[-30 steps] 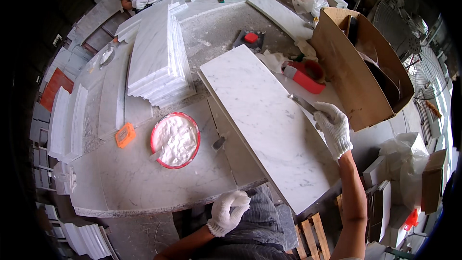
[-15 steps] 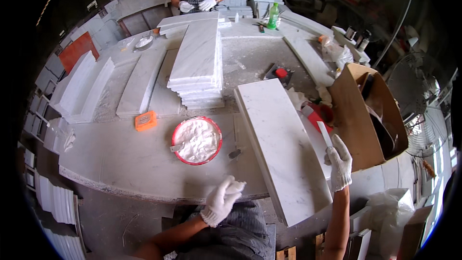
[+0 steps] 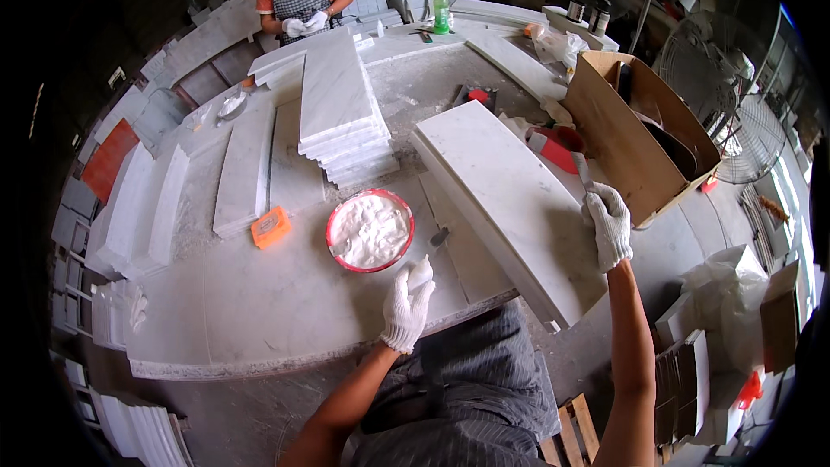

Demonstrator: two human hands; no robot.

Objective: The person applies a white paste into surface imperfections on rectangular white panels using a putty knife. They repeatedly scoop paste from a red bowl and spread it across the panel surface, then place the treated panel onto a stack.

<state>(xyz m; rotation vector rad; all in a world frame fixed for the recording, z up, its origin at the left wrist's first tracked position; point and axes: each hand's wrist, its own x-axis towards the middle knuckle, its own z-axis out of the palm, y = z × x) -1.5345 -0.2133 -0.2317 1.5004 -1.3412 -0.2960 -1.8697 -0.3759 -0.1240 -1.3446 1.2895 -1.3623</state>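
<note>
A white knitted glove covers each of my hands. My right hand (image 3: 610, 227) is closed round a putty knife (image 3: 584, 173), its narrow blade pointing away over the right edge of a white marble slab (image 3: 506, 199). That slab lies slantwise on the table, its near end past the front edge. My left hand (image 3: 408, 307) hovers by the table's front edge, fingers curled and tips together; anything in them is hidden. Just beyond it stands a red-rimmed bowl (image 3: 331, 223) of white paste (image 3: 372, 229). A dark-bladed spatula (image 3: 439, 238) lies between bowl and slab.
An orange box (image 3: 271, 227) sits left of the bowl. Stacked marble slabs (image 3: 339, 95) rise behind it. To the right are a cardboard box (image 3: 618, 138), a red container (image 3: 553, 151) and a fan (image 3: 722, 112). Across the table stands another person (image 3: 303, 0) in white gloves.
My view has shifted, so the scene sits differently. My left hand has moved forward, nearer the bowl. My right hand still holds the putty knife by the slab's right edge.
</note>
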